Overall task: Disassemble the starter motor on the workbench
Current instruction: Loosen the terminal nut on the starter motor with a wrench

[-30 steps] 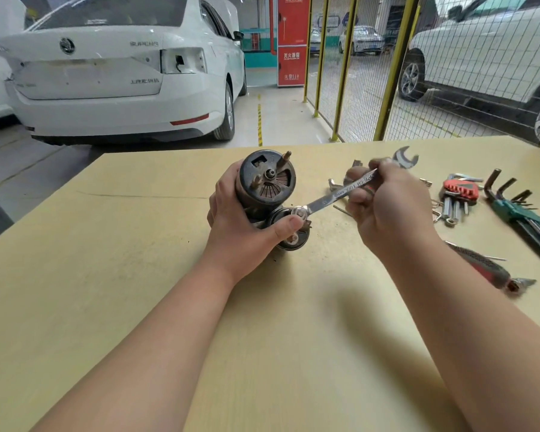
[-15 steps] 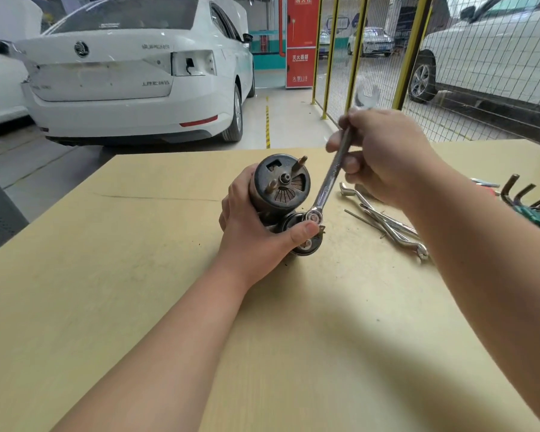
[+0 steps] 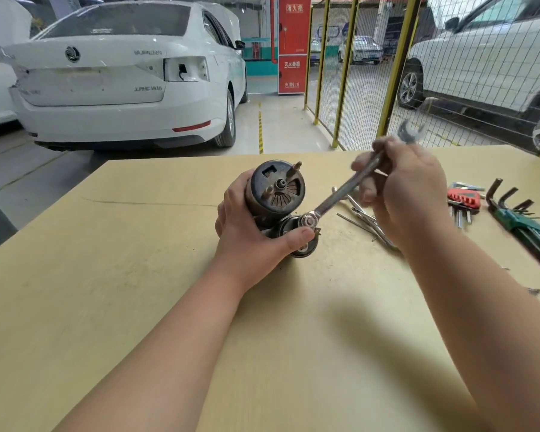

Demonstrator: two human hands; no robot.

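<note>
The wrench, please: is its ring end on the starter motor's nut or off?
On: the wrench has its ring end around the nut of the starter motor; the right hand grips its shaft.

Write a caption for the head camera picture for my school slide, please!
Left hand grips the starter motor while the right hand holds a combination wrench on its nut.

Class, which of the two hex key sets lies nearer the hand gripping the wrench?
The red-holder set, lying between the right hand and the green-holder set.
</note>
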